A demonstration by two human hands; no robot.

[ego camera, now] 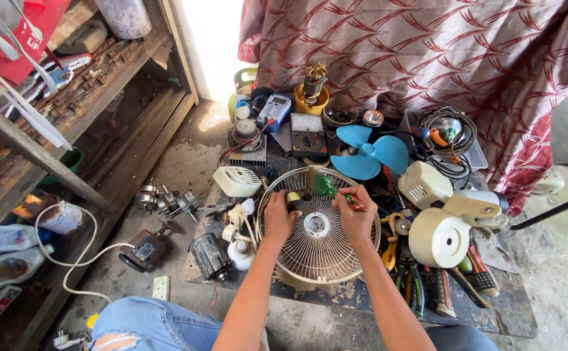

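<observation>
Head view, looking down past a denim knee (142, 323) to a low work board (492, 305) on a concrete floor.

Nearest: both forearms reach forward onto a cream wire fan guard (318, 224) lying flat at the board's middle, round hub cap facing up.

Left hand (278, 214): fingers curled down over the guard's upper left rim, pressing on the wires beside a small yellowish piece. It steadies the guard.

Right hand (356, 213): fingers bunched, pinching a red-and-green handled tool (336, 190), seemingly a screwdriver, tip aimed at the guard's upper edge. The tip itself is hidden.

Judgement on doing this well: keep the left hand bearing down so the guard cannot rock, hold the tool square to the fastener, and turn slowly, because thin wires flex and a slip would run toward the left fingers.

Right of the guard: cream motor housing (440, 237), pliers and screwdrivers (453, 286).
Left: small motor (210, 257), white plug cord (76, 257).

Farther: blue fan blade (368, 153), analog multimeter (308, 133), coiled wire (449, 133).

Farthest: red patterned cloth (427, 52).
</observation>
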